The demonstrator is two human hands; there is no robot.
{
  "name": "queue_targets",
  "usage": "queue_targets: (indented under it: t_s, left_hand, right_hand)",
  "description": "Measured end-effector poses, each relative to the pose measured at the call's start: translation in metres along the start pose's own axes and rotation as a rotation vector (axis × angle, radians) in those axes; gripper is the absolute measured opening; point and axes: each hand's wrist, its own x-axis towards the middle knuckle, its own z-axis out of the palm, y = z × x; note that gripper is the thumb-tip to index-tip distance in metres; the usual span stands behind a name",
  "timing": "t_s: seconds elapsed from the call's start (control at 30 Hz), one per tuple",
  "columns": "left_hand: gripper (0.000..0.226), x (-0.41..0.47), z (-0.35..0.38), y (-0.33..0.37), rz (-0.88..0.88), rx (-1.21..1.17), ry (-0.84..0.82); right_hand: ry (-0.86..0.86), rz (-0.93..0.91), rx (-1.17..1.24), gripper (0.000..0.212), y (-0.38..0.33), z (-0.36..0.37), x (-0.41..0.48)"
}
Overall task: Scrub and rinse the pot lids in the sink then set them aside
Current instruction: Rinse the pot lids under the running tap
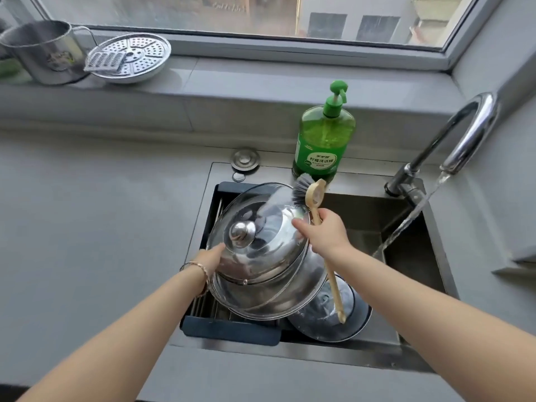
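A glass pot lid [269, 236] with a steel knob tilts over the sink [406, 227]. My left hand [210, 261] holds its lower left rim, fingers partly hidden behind the glass. It lies over a larger steel lid [278, 294] stacked beneath. My right hand [324, 232] grips the beige handle of a dish brush [304, 192], whose grey bristles touch the glass lid's upper right edge. A third, dark-rimmed lid [322, 323] lies lower in the sink under the brush handle's end.
Water runs from the curved faucet [464, 134] into the sink's right side. A green soap bottle [323, 140] stands behind the sink. A dark drain rack [232, 332] spans the sink's left part. A steel pot [43, 50] and steamer plate [133, 58] sit on the windowsill.
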Motion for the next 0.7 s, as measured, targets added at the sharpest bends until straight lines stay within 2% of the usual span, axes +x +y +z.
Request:
queue_targets:
  t_s: [0.17, 0.3, 0.4, 0.5, 0.6, 0.7]
  left_hand:
    - [0.064, 0.011, 0.001, -0.026, -0.039, -0.013, -0.019]
    - [0.074, 0.010, 0.005, -0.039, -0.053, 0.098, 0.030]
    - [0.079, 0.013, 0.001, -0.046, -0.119, 0.070, 0.046]
    - [0.064, -0.004, -0.002, -0.037, -0.115, 0.094, 0.103]
    - [0.053, -0.046, 0.008, -0.014, 0.073, 0.271, 0.275]
    - [0.037, -0.094, 0.034, 0.007, 0.492, 0.264, 0.342]
  right_hand:
    - [-0.007, 0.002, -0.075, 0.018, 0.009, 0.011, -0.002]
    - [-0.014, 0.011, -0.116, 0.021, 0.020, 0.008, -0.004]
    - [-0.053, 0.018, -0.142, 0.020, 0.026, 0.009, -0.005]
    - [-0.072, 0.014, -0.128, 0.016, 0.028, 0.008, -0.005]
    - [-0.040, -0.023, -0.133, 0.018, 0.026, -0.006, -0.009]
    - [-0.022, -0.048, -0.132, 0.015, 0.038, -0.033, -0.020]
